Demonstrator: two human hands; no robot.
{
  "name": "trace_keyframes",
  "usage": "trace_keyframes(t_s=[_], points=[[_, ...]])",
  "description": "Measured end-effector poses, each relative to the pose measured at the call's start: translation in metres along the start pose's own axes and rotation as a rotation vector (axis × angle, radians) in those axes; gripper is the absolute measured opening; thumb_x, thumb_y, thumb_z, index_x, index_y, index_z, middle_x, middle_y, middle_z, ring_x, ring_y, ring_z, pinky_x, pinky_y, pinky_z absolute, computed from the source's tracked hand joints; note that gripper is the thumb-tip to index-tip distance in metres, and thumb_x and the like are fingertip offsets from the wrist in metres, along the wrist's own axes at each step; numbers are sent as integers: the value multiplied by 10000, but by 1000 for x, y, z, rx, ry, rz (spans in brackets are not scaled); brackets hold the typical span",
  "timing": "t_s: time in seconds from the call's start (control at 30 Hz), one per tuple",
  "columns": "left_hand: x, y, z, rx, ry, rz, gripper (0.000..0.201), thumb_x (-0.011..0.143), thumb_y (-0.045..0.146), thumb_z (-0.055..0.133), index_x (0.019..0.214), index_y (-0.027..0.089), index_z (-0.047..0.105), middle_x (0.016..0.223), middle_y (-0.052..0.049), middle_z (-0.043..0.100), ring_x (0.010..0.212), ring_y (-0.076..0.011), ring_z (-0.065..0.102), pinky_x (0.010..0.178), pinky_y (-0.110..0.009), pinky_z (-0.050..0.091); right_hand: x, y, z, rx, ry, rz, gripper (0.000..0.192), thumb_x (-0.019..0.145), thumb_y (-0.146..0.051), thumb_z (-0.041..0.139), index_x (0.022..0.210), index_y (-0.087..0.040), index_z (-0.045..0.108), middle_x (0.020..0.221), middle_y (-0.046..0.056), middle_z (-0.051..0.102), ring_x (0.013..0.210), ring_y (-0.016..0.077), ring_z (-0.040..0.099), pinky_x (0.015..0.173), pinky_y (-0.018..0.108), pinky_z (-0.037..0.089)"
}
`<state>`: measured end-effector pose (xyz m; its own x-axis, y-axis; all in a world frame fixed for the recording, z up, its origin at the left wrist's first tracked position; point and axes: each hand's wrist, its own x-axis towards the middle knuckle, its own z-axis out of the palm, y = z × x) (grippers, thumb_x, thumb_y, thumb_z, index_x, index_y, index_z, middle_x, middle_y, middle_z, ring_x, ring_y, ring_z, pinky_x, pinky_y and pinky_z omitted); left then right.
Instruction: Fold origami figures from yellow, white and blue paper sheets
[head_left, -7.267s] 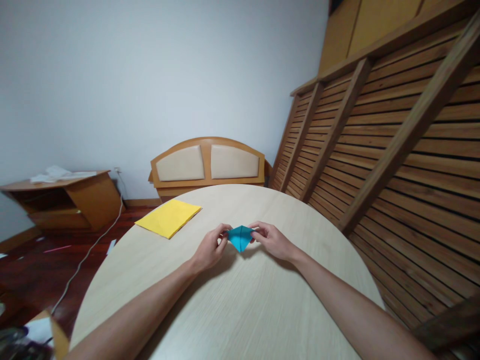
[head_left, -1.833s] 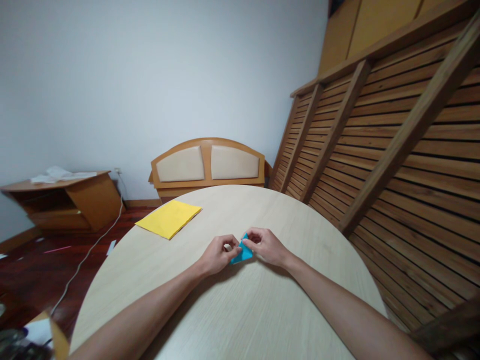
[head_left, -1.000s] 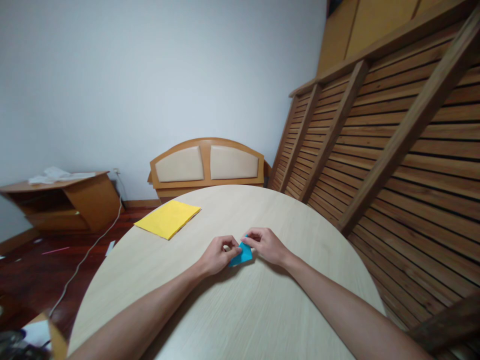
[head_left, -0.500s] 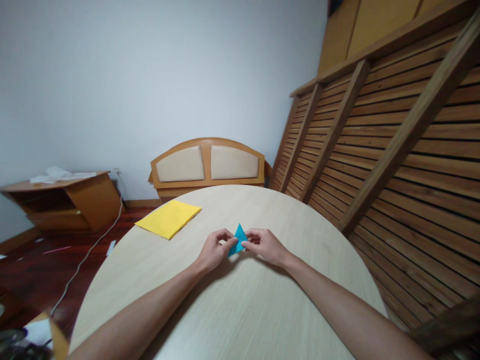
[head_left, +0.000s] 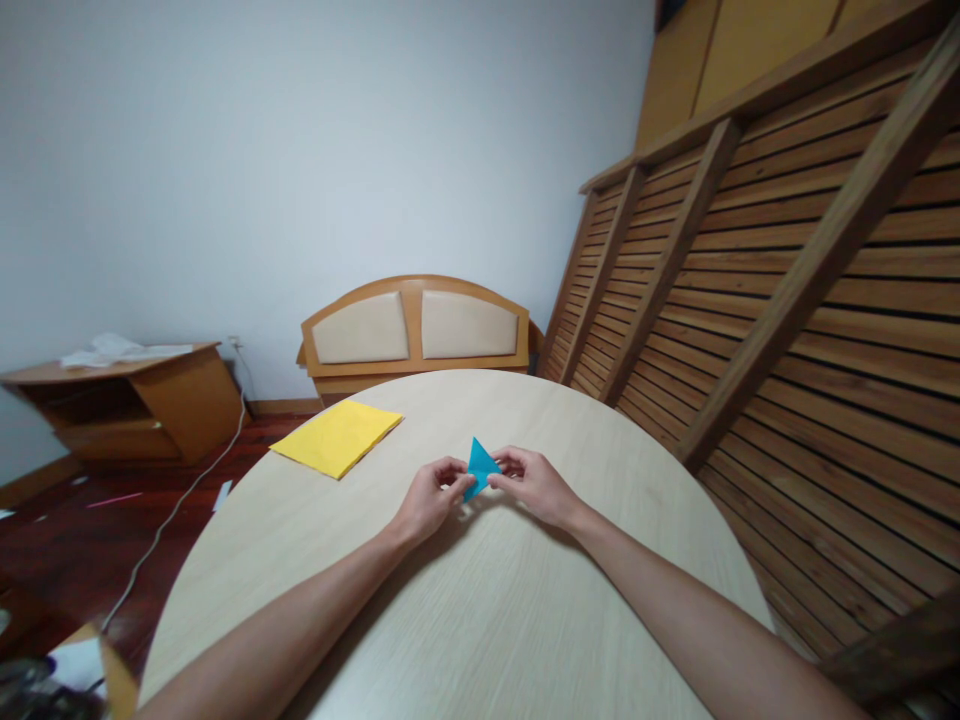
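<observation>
Together, two hands, left hand (head_left: pixel 426 500) and right hand (head_left: pixel 534 484), grip one blue paper (head_left: pixel 478 464); one yellow sheet (head_left: pixel 336 436) nearby.

Blue paper (head_left: pixel 480 464) matt, creased; table (head_left: pixel 480 620) pale wood-grain, smooth; yellow paper (head_left: pixel 337 436) matt.

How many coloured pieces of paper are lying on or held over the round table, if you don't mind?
2. A folded blue paper is pinched between the left hand and right hand; a yellow paper lies flat at the table's far left.
</observation>
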<state>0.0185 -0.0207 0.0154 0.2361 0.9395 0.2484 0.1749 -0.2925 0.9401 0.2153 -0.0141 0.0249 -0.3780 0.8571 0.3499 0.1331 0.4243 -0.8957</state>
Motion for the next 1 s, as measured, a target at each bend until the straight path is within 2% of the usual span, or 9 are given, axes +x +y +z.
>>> trace_keyframes(t_s=[0.1,0.27,0.4,0.6,0.73,0.83,1.0], points=[[0,-3,1,27,-34,15,340,779,429,684,910,116,660,770,-54,662,624,-126,548,587,-244,425,1,2,-1,37,35,12,262,788,-282,708,1007,-141,675,914,71,731,831,191,675,789,328,516],[-2,-4,2,72,-36,24,254,792,383,676,808,135,620,646,-2,591,576,-109,501,564,-233,399,2,2,1,66,59,53,269,794,-285,683,1019,-140,662,873,66,738,791,184,688,757,327,528],[-2,-4,4,26,-37,-12,296,761,416,695,809,141,596,615,18,561,548,-106,490,535,-229,394,3,1,2,82,72,84,248,827,-325,638,993,-142,655,843,63,728,767,179,692,745,330,540],[-1,-1,4,-34,-40,-27,392,766,510,682,842,128,638,666,-21,629,544,-118,535,541,-245,414,2,2,1,64,68,68,230,837,-336,629,969,-151,657,849,59,720,785,182,689,741,319,537],[0,0,3,-53,-32,-31,407,764,535,694,802,134,634,615,-15,634,523,-123,550,538,-248,428,0,0,0,-39,59,25,214,860,-321,612,993,-161,660,862,52,717,785,178,679,747,318,529],[-1,2,5,-79,-38,-18,410,766,538,701,804,137,621,624,-24,649,531,-128,569,538,-249,438,-2,-3,1,-170,107,-39,190,870,-298,610,1022,-185,625,877,35,706,802,172,666,748,308,517],[-2,6,6,-157,-42,-34,419,753,521,725,887,141,610,720,-62,691,638,-171,649,550,-255,455,-3,-8,2,-308,165,-112,77,888,-278,592,920,-209,581,859,6,667,762,155,641,706,285,499]])
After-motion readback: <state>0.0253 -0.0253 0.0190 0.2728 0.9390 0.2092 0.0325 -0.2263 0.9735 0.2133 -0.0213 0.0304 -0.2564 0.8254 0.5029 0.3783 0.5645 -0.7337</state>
